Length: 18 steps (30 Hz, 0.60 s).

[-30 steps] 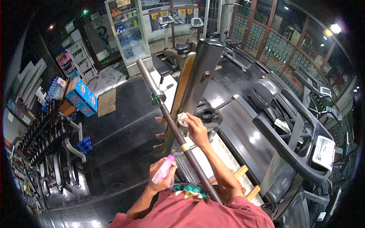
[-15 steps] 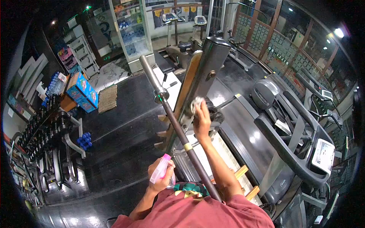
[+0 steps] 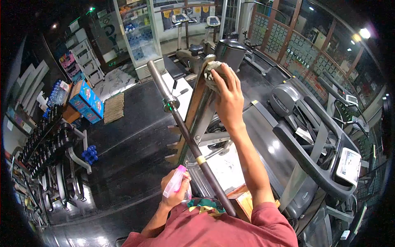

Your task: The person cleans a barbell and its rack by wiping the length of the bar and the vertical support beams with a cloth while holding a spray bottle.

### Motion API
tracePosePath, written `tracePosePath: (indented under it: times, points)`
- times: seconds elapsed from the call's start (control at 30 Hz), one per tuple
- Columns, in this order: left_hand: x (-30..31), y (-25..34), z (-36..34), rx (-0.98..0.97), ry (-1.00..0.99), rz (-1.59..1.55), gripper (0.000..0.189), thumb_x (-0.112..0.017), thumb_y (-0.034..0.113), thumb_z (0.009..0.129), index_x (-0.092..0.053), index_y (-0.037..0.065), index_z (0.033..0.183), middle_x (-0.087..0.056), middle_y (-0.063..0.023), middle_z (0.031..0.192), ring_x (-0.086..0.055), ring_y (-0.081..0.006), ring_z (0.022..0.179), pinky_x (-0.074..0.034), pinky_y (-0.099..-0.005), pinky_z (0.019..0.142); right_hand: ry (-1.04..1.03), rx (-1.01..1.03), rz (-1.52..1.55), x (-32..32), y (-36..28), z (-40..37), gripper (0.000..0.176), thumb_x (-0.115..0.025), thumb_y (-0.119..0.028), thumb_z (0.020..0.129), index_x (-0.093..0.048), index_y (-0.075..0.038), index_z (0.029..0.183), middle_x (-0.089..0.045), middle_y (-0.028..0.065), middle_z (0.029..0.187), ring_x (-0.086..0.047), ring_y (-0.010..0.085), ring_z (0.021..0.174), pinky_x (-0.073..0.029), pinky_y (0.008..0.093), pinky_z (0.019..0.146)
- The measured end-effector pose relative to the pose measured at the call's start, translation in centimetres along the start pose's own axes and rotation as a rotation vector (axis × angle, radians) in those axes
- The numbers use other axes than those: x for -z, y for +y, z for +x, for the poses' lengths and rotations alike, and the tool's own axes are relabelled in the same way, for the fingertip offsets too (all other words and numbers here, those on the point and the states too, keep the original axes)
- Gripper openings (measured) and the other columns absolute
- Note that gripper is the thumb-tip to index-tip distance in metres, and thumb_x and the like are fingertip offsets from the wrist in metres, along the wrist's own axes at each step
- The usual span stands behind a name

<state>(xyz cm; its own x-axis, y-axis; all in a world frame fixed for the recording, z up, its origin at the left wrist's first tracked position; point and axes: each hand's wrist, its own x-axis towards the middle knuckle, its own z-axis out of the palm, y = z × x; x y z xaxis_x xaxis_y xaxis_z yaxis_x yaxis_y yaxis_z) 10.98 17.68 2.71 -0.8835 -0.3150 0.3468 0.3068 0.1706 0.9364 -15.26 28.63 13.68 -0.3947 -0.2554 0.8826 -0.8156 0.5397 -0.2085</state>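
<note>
My right hand presses a crumpled pale cloth against the upper part of a tall upright post with a tan edge. A pink and clear spray bottle is gripped in my left hand, low in front of my chest. Between my hands a dark barbell with a silver sleeve slants from upper left down toward my body. The bar passes in front of the post. Pointed tan hooks stick out from the post's left side.
Treadmills stand on the right. At the left are a dumbbell rack, blue dumbbells and a blue box. A glass-door fridge and exercise bikes are at the back.
My right hand has moved up the post with the cloth, to near its top. My left hand with the spray bottle has barely moved. The view has shifted slightly.
</note>
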Motion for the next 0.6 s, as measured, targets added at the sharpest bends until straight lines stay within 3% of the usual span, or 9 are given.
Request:
tracePosePath:
  times: [0.07, 0.17, 0.27, 0.4, 0.53, 0.6]
  points:
    - [0.1, 0.3, 0.2, 0.008, 0.005, -0.074, 0.005, -0.06, 0.0, 0.086, -0.058, 0.001, 0.09, -0.063, -0.0064, 0.078, -0.057, -0.0097, 0.056, -0.047, -0.025, 0.052, 0.044, 0.046, -0.043, -1.0, 1.6, -0.9, 0.065, -0.055, 0.016, 0.069, -0.057, -0.011, 0.127, -0.049, 0.0128, 0.138, -0.047, 0.0323, 0.127, -0.041, 0.0405, 0.106]
    - [0.2, 0.4, 0.2, 0.02, 0.061, -0.117, 0.005, -0.06, 0.0, 0.087, -0.058, 0.0, 0.092, -0.062, -0.0053, 0.077, -0.056, -0.0077, 0.056, -0.046, -0.0241, 0.052, 0.139, -0.22, 0.222, -1.0, 3.7, -2.6, 0.062, -0.051, 0.018, 0.073, -0.054, -0.009, 0.129, -0.049, 0.0174, 0.138, -0.05, 0.0377, 0.124, -0.044, 0.0418, 0.103]
    - [0.5, 0.3, 0.3, 0.053, 0.027, -0.103, 0.005, -0.059, 0.0, 0.088, -0.057, 0.0, 0.093, -0.062, -0.0055, 0.077, -0.056, -0.0075, 0.056, -0.046, -0.0243, 0.052, 0.185, -0.295, 0.298, -1.3, 3.5, -3.7, 0.06, -0.044, 0.018, 0.073, -0.051, -0.001, 0.13, -0.055, 0.0195, 0.132, -0.054, 0.0344, 0.122, -0.044, 0.0368, 0.099]
    - [0.5, 0.0, 0.5, -0.017, -0.002, -0.005, 0.007, -0.059, -0.002, 0.086, -0.059, 0.0, 0.093, -0.064, -0.0061, 0.079, -0.057, -0.0081, 0.057, -0.046, -0.0241, 0.053, 0.175, -0.431, 0.294, -2.5, 4.2, -5.8, 0.058, -0.049, 0.013, 0.072, -0.052, 0.001, 0.129, -0.058, 0.0236, 0.127, -0.055, 0.0329, 0.121, -0.043, 0.0362, 0.101]
    - [0.3, 0.3, 0.6, 0.012, -0.01, -0.054, 0.009, -0.06, -0.002, 0.085, -0.059, 0.0, 0.093, -0.064, -0.006, 0.078, -0.058, -0.0087, 0.057, -0.047, -0.0241, 0.053, 0.108, -0.438, 0.279, -5.0, 2.2, -11.0, 0.062, -0.051, 0.014, 0.068, -0.056, -0.003, 0.127, -0.048, 0.0236, 0.138, -0.048, 0.0373, 0.128, -0.036, 0.0369, 0.108]
    - [0.2, 0.1, 0.6, 0.0, -0.035, -0.031, 0.009, -0.06, -0.002, 0.085, -0.059, 0.0, 0.094, -0.064, -0.0063, 0.078, -0.058, -0.0091, 0.056, -0.047, -0.0244, 0.052, 0.06, -0.286, 0.229, -7.5, 1.4, -15.2, 0.059, -0.052, 0.017, 0.068, -0.064, -0.008, 0.12, -0.051, 0.0227, 0.135, -0.049, 0.0378, 0.126, -0.039, 0.0404, 0.107]
